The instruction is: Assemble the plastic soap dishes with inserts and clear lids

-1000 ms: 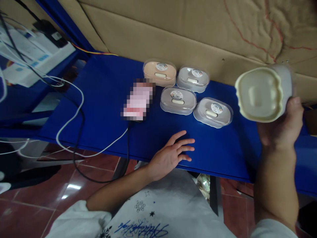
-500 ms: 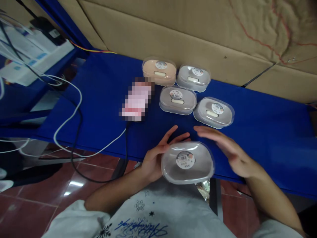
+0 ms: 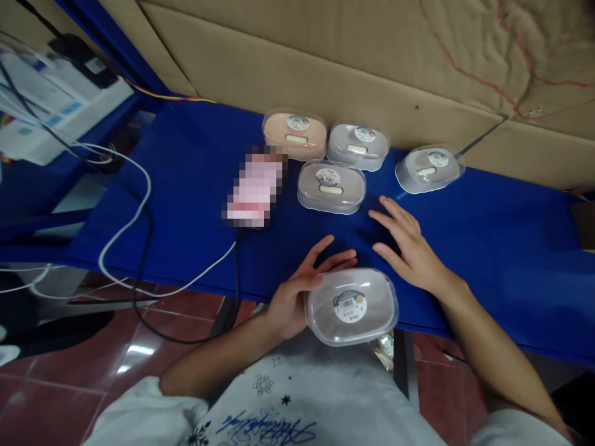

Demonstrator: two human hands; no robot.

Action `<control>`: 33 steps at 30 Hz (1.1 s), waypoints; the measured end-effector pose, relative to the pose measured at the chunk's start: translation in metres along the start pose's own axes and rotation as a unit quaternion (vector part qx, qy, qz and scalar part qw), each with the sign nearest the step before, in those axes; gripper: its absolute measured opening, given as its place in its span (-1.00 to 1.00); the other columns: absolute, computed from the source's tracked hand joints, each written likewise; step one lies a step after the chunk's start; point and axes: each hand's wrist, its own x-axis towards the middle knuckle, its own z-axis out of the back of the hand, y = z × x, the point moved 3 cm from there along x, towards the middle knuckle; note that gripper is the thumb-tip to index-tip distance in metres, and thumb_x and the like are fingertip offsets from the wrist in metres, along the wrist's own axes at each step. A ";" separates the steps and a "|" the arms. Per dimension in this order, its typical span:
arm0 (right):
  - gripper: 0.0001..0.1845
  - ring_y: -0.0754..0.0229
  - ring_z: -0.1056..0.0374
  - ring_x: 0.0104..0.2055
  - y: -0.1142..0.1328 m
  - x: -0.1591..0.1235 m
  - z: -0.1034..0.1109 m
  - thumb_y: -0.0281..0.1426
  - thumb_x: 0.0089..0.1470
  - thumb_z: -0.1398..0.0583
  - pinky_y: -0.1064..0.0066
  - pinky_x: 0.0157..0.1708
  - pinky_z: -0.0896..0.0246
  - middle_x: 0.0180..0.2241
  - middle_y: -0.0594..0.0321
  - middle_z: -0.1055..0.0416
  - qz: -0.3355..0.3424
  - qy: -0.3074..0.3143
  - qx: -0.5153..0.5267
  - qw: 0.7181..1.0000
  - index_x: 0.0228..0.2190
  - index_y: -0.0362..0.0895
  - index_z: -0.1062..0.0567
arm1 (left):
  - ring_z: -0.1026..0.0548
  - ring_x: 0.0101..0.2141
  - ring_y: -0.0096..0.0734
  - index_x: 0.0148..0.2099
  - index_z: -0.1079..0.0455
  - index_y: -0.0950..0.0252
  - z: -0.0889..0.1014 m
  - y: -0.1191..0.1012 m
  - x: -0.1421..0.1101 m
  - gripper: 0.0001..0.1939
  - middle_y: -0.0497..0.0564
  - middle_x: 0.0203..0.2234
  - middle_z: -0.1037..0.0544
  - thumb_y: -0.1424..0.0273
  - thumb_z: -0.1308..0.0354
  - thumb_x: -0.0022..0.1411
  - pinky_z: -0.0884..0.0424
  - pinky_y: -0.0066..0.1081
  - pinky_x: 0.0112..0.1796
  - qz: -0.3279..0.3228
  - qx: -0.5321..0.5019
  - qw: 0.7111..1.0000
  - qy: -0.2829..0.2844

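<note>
My left hand (image 3: 292, 300) grips the left side of an oval, see-through plastic box (image 3: 352, 306) with a round barcode label, held above the table's front edge. My right hand (image 3: 409, 248) is off to its right over the tabletop, fingers spread and empty. Beyond that hand stands a grey oval box (image 3: 430, 168) with a clear lid, a label and a pale oblong piece. Similar boxes lie to its left: a grey one in front (image 3: 331, 187), another grey one behind (image 3: 357, 145), and a peach one (image 3: 295, 133).
A phone-like device with a pixelated screen (image 3: 255, 189) lies left of the boxes, a white cable (image 3: 149, 186) and a black cable running near it. Brown cardboard (image 3: 297, 56) lines the back of the blue table (image 3: 493, 260). A power adapter (image 3: 86, 61) sits at far left.
The rightmost grey box has shifted back and right, away from the others, and turned. My right hand has moved forward with its fingers spreading. My left hand still holds its box.
</note>
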 end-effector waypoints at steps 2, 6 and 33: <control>-0.26 -0.19 0.05 0.61 0.008 0.000 -0.001 -0.13 0.45 -0.16 -0.27 0.49 -0.02 0.60 0.13 0.07 0.030 0.004 -0.011 0.999 0.52 0.21 -0.06 | -0.44 0.36 0.02 0.48 -0.19 0.15 0.000 0.001 0.000 -0.18 0.18 0.26 -0.57 0.49 -0.28 0.21 -0.13 0.09 0.42 -0.001 -0.002 1.000 0.004; -0.28 -0.19 -0.05 0.57 0.009 0.004 -0.003 -0.16 0.46 -0.16 -0.24 0.44 -0.12 0.57 0.08 -0.03 0.036 -0.021 -0.026 0.999 0.51 0.19 -0.08 | -0.46 0.34 -0.02 0.45 -0.22 0.16 0.000 0.002 0.000 -0.23 0.17 0.24 -0.58 0.50 -0.26 0.22 -0.14 0.08 0.42 -0.008 -0.004 1.000 0.000; -0.23 -0.25 -0.05 0.57 0.029 0.128 -0.013 0.04 0.46 -0.08 -0.26 0.48 0.00 0.52 -0.14 -0.12 0.080 0.042 -0.129 0.988 0.48 -0.10 -0.21 | -0.43 0.34 -0.04 0.31 -0.47 0.16 0.005 -0.017 -0.010 -0.40 0.14 0.20 -0.61 0.45 -0.37 0.22 -0.24 -0.08 0.36 -0.068 0.042 0.996 -0.048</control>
